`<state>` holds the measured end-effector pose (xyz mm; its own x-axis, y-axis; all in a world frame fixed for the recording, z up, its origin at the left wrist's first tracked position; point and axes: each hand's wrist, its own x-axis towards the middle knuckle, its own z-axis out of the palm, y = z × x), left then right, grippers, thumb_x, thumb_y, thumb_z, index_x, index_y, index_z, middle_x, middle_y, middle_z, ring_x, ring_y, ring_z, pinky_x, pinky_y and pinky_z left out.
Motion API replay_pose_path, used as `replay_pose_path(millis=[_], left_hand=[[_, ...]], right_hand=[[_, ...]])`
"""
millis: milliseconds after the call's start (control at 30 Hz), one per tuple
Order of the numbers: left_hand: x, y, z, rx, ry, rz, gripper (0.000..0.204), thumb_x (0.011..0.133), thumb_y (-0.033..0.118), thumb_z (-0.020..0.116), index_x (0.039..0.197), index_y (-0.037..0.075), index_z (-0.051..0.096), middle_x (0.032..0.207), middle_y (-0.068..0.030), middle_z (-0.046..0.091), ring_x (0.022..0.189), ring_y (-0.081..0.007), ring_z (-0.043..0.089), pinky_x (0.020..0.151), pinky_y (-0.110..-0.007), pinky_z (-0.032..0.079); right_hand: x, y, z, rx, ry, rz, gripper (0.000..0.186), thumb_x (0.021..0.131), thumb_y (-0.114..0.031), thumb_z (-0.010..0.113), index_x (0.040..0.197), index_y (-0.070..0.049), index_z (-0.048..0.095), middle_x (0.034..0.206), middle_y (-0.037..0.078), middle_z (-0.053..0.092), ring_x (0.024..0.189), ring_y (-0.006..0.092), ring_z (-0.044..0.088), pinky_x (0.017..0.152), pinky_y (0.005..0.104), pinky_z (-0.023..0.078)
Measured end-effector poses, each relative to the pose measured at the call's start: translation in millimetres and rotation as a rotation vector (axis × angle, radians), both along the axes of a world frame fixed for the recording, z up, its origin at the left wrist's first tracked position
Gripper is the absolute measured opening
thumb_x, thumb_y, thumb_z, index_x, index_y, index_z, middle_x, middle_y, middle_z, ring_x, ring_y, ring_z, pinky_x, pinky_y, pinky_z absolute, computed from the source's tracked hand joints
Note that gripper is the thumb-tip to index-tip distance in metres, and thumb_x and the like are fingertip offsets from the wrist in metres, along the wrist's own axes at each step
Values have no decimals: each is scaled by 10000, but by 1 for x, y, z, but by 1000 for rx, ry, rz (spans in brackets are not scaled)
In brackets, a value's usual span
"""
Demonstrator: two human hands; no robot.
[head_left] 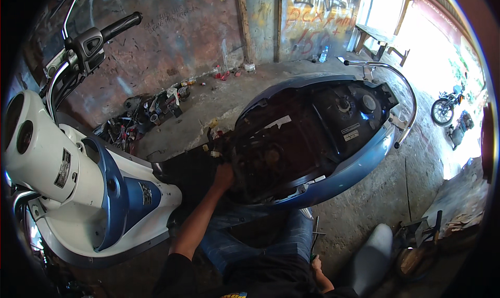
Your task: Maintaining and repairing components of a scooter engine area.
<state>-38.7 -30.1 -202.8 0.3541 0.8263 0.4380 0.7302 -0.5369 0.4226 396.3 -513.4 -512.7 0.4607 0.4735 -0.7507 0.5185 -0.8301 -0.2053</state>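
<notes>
In front of me stands a blue and white scooter (86, 181) with its seat off, so the dark compartment (276, 136) under it lies open. My left hand (224, 175) reaches to the front edge of that compartment, beside some loose wiring connectors (213, 149). Its fingertips are lost in shadow against the dark body. Low by my right thigh, my right hand (316, 263) is closed around a slim metal rod tool (316, 234) with a short crosspiece. A bit of green shows by the fingers.
A detached seat (374, 254) lies at lower right, near a dark stand (416, 246). Heaped parts (140, 118) line the wall. The chrome grab rail (411, 97) curves round the scooter's rear. Farther off are a bench (375, 33), a water bottle (324, 54) and a parked motorcycle (447, 105).
</notes>
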Motion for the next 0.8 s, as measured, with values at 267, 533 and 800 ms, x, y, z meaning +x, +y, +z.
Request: replay_pose_path(millis=[267, 533, 800], left_hand=[[-16, -3, 18, -252, 197, 67, 351, 970, 374, 536, 1191, 126, 650, 890, -203, 699, 822, -411, 679, 682, -524, 538], [-1, -11, 41, -196, 158, 61, 356, 965, 358, 530, 1257, 179, 623, 849, -194, 700, 774, -372, 691, 649, -522, 529], [-40, -3, -49, -125, 264, 178, 408, 978, 389, 523, 1293, 138, 589, 809, -219, 687, 737, -408, 675, 645, -511, 534]], right_hand=[[-35, 35, 181, 368, 104, -708, 404, 910, -434, 624, 990, -40, 578, 684, 105, 592, 602, 285, 624, 588, 420, 507], [-6, -92, 226, 425, 104, -200, 292, 981, -304, 505, 892, -51, 622, 684, 98, 611, 608, 251, 620, 534, 384, 469], [17, 54, 472, 883, -570, -504, 218, 986, -252, 553, 970, -36, 574, 711, 55, 511, 678, 157, 523, 591, 330, 427]])
